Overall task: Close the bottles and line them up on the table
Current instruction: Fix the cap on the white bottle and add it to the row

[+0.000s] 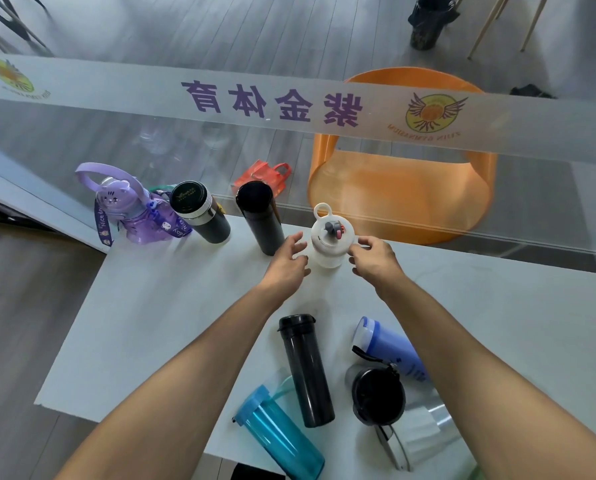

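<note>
A white bottle (329,242) with a loop-handled lid stands upright at the far edge of the white table (171,313). My left hand (287,263) and my right hand (376,259) flank it, fingers spread, not gripping it. To its left stand, in a row, a tall black bottle (260,216), a dark bottle with a black cap (199,211) and a purple cat bottle (133,209). Near me lie a black bottle (307,370), a teal bottle (279,434), a blue bottle (390,348) and a clear bottle with a black lid (393,410).
A glass wall with a frosted printed band (272,100) rises just behind the table's far edge. Beyond it sit an orange chair (404,188) and a red bag (265,176). The table's left edge drops to a wooden floor.
</note>
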